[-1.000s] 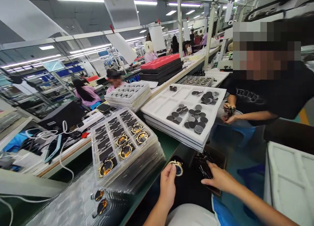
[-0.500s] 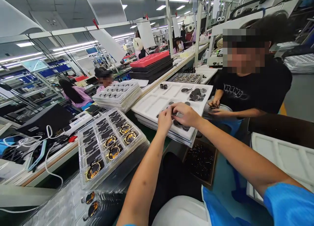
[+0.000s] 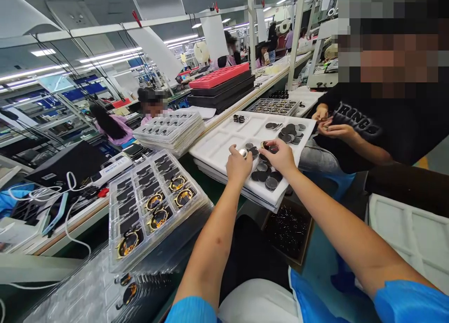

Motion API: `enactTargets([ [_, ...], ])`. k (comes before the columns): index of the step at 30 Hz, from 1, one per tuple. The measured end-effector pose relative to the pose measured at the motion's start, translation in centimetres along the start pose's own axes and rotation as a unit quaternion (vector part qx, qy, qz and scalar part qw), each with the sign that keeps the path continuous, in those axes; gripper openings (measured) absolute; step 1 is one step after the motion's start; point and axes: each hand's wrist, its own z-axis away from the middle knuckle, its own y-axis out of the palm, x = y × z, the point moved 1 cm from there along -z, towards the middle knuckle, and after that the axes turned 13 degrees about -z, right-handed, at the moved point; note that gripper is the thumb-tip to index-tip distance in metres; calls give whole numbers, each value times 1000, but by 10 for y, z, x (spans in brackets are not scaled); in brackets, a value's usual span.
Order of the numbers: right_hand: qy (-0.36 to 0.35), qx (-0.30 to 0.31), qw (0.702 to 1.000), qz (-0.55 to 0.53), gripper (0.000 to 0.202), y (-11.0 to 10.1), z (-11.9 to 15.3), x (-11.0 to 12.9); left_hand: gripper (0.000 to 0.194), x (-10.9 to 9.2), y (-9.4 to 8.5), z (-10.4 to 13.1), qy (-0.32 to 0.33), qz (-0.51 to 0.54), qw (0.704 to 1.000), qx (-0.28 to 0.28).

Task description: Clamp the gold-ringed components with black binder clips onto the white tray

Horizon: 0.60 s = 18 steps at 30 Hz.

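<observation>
Now the left hand (image 3: 239, 165) is curling its fingers around a shiny round piece (image 3: 243, 152), while the right hand (image 3: 280, 157) is pinching a small gold-edged piece (image 3: 264, 145) just across from it. Both pieces are showing over the white tray (image 3: 215, 149), where dark discs (image 3: 271, 183) are lying in loose heaps, and gold-ringed parts (image 3: 184, 197) are sitting in a clear tray (image 3: 154, 237) off to the left!

Discs (image 3: 271, 183) lie in the tray (image 3: 209, 148); casings (image 3: 184, 197) left.
</observation>
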Motion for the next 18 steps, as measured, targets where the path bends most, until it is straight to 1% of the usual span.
enactTargets([
  [2, -19, 0, 1000, -4, 34, -1, 1, 0, 54, -1, -2, 1, 18, 5, 1000, -19],
  [4, -35, -3, 999, -4, 33, -1, 2, 0, 49, -3, -4, 2, 29, 4, 999, -46],
  [7, -33, -20, 999, 12, 33, -3, 5, 0, 46, -7, -11, 7, 40, 20, 996, -76],
  [9, -18, -26, 999, -3, 38, -4, 5, -1, 49, -10, -22, 23, 58, 77, 992, -85],
  [10, -6, -25, 999, -27, 41, -4, 4, -1, 49, -10, -30, 35, 75, 114, 987, -84],
  [12, 31, -21, 995, -95, 45, -4, 0, 2, 44, -7, -54, 71, 122, 183, 973, -67],
  [14, 73, -22, 984, -159, 40, 1, -6, 10, 39, 6, -87, 113, 172, 225, 959, -16],
  [15, 92, -21, 978, -185, 35, 5, -8, 16, 40, 17, -105, 133, 169, 235, 957, 13],
  [16, 109, -13, 972, -210, 31, 12, -9, 25, 41, 31, -125, 150, 153, 235, 959, 45],
  [17, 122, 5, 964, -234, 28, 21, -9, 36, 42, 48, -145, 164, 134, 229, 962, 64],
  [18, 132, 32, 957, -255, 27, 32, -8, 48, 40, 66, -165, 174, 112, 206, 971, 51],
])
